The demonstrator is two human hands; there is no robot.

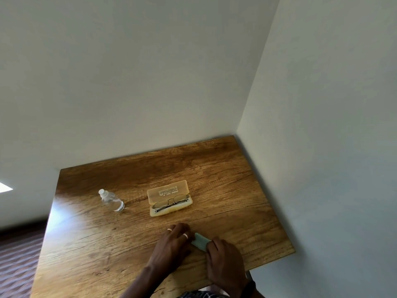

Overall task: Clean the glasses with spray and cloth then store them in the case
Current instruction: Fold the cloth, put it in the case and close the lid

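While the glasses lie in the open case beside the spray bottle, left hand and right hand both grasp the cloth on the table

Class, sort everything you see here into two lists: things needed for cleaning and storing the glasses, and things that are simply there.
Needed for the job:
glasses
open case
spray bottle
cloth, under both hands: left hand, right hand

Simply there:
wooden table
rings on the left hand
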